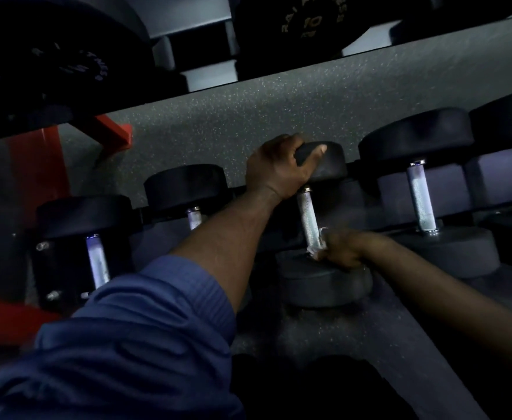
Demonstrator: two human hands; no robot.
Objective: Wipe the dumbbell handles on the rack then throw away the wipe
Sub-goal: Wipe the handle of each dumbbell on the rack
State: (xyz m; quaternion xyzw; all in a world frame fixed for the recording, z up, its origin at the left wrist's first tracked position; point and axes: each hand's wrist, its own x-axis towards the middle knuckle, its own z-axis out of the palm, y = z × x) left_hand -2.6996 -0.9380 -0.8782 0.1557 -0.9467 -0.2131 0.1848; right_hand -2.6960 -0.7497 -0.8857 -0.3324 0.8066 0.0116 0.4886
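Blue sleeve (127,344) of the left arm filled the foreground, pushed up above the bare forearm. Just past it, the right hand (342,250) had its fingers curled round a white wipe (317,245), held against the near end of a knurled handle (308,216), right above the near head. That hand was blurred, so its single fingers could not be told apart. The dumbbell (318,286) sat in the lower row of the rack (36,165). The left hand (276,168) gripped its far head, thumb on top and fingers wrapped over the far rim.

The lower row held five dumbbells: two to the left of the gripped one and two to the right, the last cut off by the right edge. Small gaps separated neighbours.

Between that row and the front edge of the upper tier (209,77), a band of speckled floor (218,122) showed open. The upper tier carried two round heads, one marked 10, and part of a third at the top right.
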